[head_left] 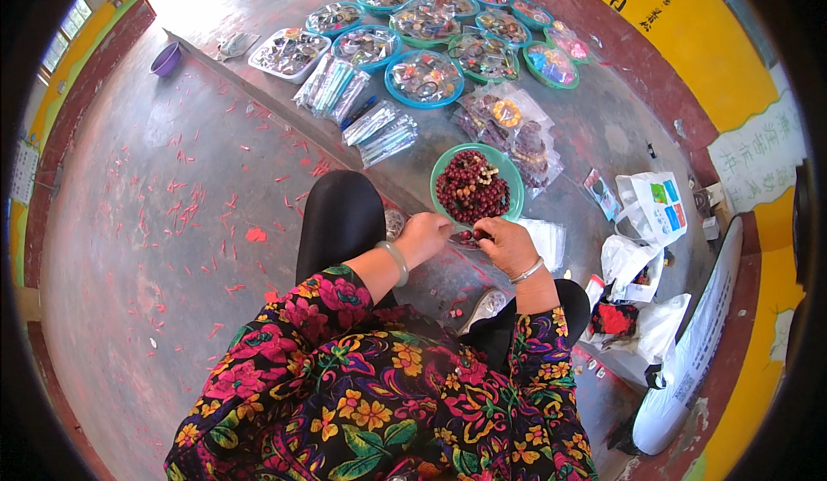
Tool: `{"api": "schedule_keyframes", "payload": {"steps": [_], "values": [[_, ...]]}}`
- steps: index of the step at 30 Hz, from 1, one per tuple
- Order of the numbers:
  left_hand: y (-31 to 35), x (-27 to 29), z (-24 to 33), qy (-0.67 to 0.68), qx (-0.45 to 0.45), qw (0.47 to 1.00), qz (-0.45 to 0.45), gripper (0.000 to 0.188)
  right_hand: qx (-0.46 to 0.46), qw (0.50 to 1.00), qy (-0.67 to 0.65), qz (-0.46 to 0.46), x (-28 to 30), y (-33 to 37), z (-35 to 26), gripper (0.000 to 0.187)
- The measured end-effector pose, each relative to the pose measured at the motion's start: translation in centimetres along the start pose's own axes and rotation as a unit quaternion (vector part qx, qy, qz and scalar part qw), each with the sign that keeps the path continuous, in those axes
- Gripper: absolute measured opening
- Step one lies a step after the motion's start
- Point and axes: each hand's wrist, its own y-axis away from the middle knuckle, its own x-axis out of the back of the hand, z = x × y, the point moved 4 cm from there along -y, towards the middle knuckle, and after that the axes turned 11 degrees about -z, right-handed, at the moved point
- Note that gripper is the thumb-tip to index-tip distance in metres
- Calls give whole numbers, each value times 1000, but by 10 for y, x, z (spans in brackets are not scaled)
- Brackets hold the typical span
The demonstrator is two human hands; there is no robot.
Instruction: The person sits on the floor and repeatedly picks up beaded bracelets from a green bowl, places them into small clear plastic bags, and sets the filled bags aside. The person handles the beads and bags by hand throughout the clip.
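Bends low over the grey floor [112, 248] with both hands brought close together at the near rim of a green bowl [514, 171]. Curls the right hand [510, 250], back upward, with its grip drawn in tight on a few dark red beads [466, 235] at that same rim. Sets the left hand [422, 236] just beside, with its grip nearly closed and aimed at the same beads; cannot make out for certain anything pinched there (too small and pale at the fingertips). Wears a pale bangle [400, 264] on the left wrist and a silvery bangle [528, 270] on the right.

Faces a heap of red bead strings [472, 195] inside the bowl (some lighter beads among them). Has whitish clear packets [547, 242] lying near the right hand, and bagged beads [525, 141] beyond the bowl. Farther forward, faces slim packets [388, 141] and a cluster of filled basins [426, 105]. To the right, has white bags [646, 210]; to the left, scattered red slivers [185, 214] and, farther off, a purple bucket [162, 63].
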Motion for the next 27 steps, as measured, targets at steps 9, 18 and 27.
{"api": "schedule_keyframes", "payload": {"steps": [9, 18, 27], "values": [[2, 0, 4, 0, -51, 999, 7, 16, 24, 999, 34, 1, -18, -10, -5, 24], [8, 18, 19, 209, 51, 974, -66, 21, -143, 947, -270, -97, -10, 10, 60, 57], [2, 22, 13, 662, -22, 747, -61, 15, -144, 826, -537, -97, -54, 4, 62, 27]]}}
